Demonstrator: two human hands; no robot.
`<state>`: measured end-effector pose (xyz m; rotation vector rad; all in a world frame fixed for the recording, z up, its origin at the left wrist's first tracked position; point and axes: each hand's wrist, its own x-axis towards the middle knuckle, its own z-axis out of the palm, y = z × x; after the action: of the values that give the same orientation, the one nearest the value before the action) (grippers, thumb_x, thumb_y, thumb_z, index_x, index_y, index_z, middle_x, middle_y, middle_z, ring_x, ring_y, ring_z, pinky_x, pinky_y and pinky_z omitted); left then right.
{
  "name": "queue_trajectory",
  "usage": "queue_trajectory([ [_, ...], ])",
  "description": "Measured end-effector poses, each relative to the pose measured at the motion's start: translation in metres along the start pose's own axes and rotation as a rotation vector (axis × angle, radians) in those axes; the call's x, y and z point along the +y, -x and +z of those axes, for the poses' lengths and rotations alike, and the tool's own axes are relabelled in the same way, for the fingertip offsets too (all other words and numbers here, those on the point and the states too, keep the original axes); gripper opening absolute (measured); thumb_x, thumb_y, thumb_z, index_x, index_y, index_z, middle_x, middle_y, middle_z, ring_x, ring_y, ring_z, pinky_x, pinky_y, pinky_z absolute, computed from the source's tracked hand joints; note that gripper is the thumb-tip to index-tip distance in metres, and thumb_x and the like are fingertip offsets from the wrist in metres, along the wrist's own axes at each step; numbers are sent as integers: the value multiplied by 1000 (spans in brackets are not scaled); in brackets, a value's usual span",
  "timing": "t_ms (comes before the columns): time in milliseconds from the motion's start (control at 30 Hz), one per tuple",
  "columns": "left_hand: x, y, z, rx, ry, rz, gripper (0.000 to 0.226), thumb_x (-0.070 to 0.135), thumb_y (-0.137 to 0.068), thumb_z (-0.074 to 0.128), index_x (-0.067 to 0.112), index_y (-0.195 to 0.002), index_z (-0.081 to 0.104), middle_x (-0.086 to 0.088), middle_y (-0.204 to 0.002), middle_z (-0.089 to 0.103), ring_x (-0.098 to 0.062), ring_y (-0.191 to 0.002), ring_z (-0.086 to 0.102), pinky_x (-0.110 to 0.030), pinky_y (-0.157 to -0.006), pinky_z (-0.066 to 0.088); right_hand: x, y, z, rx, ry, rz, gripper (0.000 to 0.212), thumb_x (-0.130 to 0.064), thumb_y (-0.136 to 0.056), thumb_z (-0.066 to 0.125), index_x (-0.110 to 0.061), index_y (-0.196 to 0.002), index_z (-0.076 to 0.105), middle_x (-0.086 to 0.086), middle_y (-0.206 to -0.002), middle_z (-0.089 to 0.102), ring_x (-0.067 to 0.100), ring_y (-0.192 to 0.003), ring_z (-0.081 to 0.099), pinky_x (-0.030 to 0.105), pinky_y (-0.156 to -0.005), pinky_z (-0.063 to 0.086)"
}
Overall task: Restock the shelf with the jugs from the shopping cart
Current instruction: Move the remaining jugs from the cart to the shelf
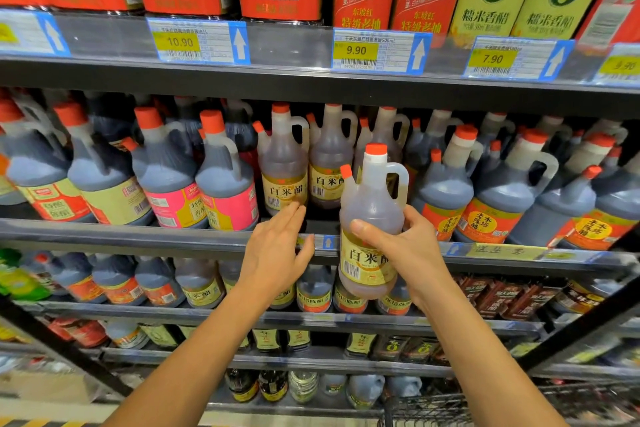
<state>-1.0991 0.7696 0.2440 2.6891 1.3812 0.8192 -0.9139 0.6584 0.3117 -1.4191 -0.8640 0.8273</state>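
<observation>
My right hand point(407, 246) grips a pale jug point(372, 204) with a red cap, a side handle and a yellow label. The jug is upright in front of the middle shelf's edge point(173, 236). My left hand point(277, 250) reaches with straight fingers toward the shelf, its fingertips at the base of a matching yellow-label jug point(284, 166). A second matching jug point(329, 163) stands right of that one. A gap on the shelf lies behind the held jug. The shopping cart point(485, 406) shows as black wire at the bottom right.
Dark jugs with pink or red labels point(225, 184) stand left of the pale ones, and dark jugs with orange labels point(491, 191) stand to the right. The upper shelf point(294, 80) carries red and yellow bottles with price tags. Lower shelves hold more jugs and bottles.
</observation>
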Motion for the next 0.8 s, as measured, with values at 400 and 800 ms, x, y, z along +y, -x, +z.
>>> queue_trajectory([
  [400, -25, 6, 10, 5, -197, 53, 57, 60, -90, 45, 14, -118, 64, -2, -107, 65, -27, -96, 58, -40, -79, 39, -38, -1, 1, -46, 185, -337, 68, -27, -64, 95, -36, -123, 61, -22, -111, 70, -4, -105, 66, 16, -81, 57],
  [800, -30, 7, 9, 40, -137, 90, 44, 61, -88, 46, 21, -101, 59, 4, -92, 56, -23, -86, 49, -37, -74, 30, -11, -40, 15, 159, 222, -216, 71, -45, -56, 94, -28, -115, 58, -15, -108, 67, 3, -101, 66, 28, -83, 58],
])
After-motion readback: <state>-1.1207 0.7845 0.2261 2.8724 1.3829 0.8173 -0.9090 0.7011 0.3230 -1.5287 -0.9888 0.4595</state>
